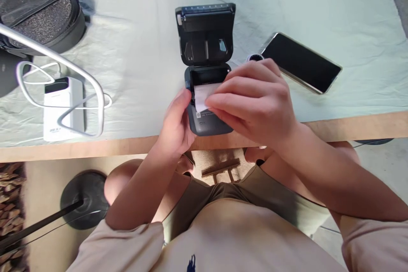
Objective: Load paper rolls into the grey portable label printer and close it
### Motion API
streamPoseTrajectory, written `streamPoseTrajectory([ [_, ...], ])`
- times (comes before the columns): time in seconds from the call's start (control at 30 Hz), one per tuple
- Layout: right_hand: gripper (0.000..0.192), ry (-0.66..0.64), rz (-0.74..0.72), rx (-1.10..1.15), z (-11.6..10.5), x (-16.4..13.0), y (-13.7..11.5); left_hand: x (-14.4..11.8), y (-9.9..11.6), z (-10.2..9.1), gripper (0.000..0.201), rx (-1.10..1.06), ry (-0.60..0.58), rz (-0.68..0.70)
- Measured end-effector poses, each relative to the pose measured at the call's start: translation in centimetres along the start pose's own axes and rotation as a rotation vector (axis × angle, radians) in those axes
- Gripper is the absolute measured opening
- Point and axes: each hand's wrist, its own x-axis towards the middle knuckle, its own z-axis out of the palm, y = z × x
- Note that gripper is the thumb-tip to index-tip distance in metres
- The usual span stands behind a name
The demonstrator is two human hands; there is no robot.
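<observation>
Hidden or unclear: the right hand (255, 102) covers the right half of the portable printer (207, 72) and most of its open paper bay; how much paper sits inside cannot be told. Small print on the label below the bay is too small to read. A small round white-rimmed object (255, 57) shows only its top edge behind the right knuckles; what it is cannot be told. The black bag (38, 8) is cut off by the top left edge of the frame. A silver metal bar (63, 63) crosses in front of the power bank (63, 108) and its white cable (32, 76).

Printer: dark grey, compact, rounded corners. It stands at the near edge of the bench (350, 125), on a pale green cloth (143, 29). The lid is swung up and back, showing its black inner side and roller strip. A strip of white paper (204, 95) lies across the open bay.

Left hand (177, 127): fingers curled against the printer's left side, thumb at the bay's edge, touching the casing.

Right hand: fingers pressed together and extended leftward, tips pinching or pressing the paper strip; the exact contact is partly hidden.

Phone (301, 68): black screen, face up, lying aslant to the right of the printer, apart from it.

Below the bench: a black round stand base (84, 197) on the floor.
</observation>
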Motion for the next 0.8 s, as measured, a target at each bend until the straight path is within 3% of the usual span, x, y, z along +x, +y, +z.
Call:
streamPoseTrajectory([
  [0.13, 0.015, -0.032, -0.02, 0.115, -0.3, 0.0, -0.1, -0.2, 0.1, -0.3, 0.024, 0.109, -0.011, -0.017],
  [0.2, 0.015, -0.013, 0.046, 0.23, -0.7, 0.3, 0.2, -0.4, 0.1, -0.3, 0.027, 0.15, -0.005, -0.001],
  [0.33, 0.009, 0.15, 0.273, 0.376, -1.6, 1.0, 1.1, -0.7, 0.2, -0.3, 0.066, 0.167, -0.023, 0.009],
  [0.43, 0.04, 0.109, 0.418, 0.49, -2.0, 1.1, 1.2, -0.7, 0.2, -0.4, 0.088, 0.184, -0.034, -0.007],
  [0.5, 0.049, 0.093, 0.454, 0.578, -2.2, 1.1, 1.1, -0.7, 0.1, -0.5, 0.088, 0.196, -0.045, -0.006],
  [0.6, 0.036, 0.13, 0.468, 0.643, -2.0, 1.0, 0.9, -0.8, 0.0, -0.6, 0.081, 0.227, -0.042, 0.021],
  [0.8, 0.026, -0.11, 0.456, 0.526, -1.7, 0.6, 0.3, -1.1, 0.4, 0.0, 0.074, 0.153, -0.001, 0.014],
])
